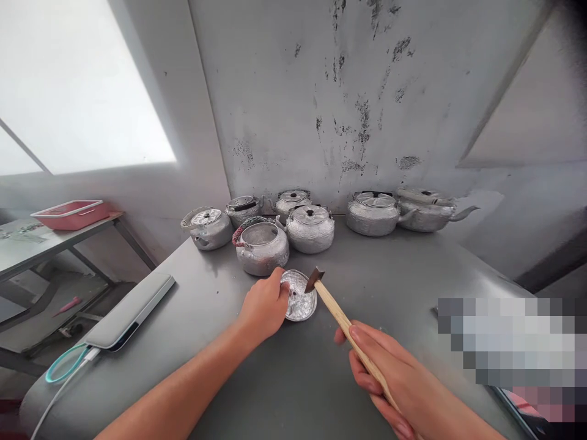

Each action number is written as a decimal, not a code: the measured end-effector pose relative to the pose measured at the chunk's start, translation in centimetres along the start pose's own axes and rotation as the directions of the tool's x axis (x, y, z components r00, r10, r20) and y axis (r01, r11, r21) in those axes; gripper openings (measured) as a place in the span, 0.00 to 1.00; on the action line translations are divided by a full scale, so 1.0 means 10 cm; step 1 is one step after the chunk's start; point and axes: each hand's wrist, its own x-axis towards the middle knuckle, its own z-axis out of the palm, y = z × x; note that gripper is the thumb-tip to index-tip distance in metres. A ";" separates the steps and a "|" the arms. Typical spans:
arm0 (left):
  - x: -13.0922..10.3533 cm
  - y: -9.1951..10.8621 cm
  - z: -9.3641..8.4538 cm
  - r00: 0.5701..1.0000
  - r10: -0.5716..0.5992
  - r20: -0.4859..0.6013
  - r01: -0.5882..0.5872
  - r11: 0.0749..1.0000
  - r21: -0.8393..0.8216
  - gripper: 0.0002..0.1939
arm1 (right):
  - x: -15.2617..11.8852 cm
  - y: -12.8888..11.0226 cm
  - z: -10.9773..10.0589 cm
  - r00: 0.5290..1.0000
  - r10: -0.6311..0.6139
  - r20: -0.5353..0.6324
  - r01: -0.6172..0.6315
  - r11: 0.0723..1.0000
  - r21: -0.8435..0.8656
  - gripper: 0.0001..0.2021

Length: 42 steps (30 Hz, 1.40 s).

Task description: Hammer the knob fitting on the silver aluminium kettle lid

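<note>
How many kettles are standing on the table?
7. Left group: leftmost kettle, back-left kettle, back-right kettle, open front kettle, front-right kettle. Right pair: inner kettle, outer kettle. Others could be hidden.

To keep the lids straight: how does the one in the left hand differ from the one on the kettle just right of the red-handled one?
The loose lid is in the left hand; the seated lid rests on its kettle. The loose lid shows a dark spot, no knob; the seated lid has a black knob. Both are round and silvery.
</note>
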 end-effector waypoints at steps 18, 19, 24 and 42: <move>0.00 -0.03 0.02 0.998 0.051 -0.033 -0.051 0.998 -0.025 0.14 | 0.04 0.08 0.14 0.998 -0.068 -0.002 0.067 0.994 -0.085 0.17; 0.00 -0.03 0.01 0.999 0.044 -0.027 -0.045 0.999 -0.025 0.14 | 0.05 0.09 0.13 0.998 -0.063 -0.006 0.062 0.994 -0.095 0.16; -0.01 -0.02 -0.01 0.999 0.041 -0.021 -0.041 0.999 -0.008 0.15 | 0.02 0.07 0.13 0.996 -0.079 -0.032 0.076 0.992 -0.098 0.20; 0.02 -0.06 0.03 0.999 0.039 -0.023 -0.041 0.997 -0.072 0.13 | 0.06 0.18 0.13 0.985 -0.156 -0.080 0.138 0.972 -0.189 0.23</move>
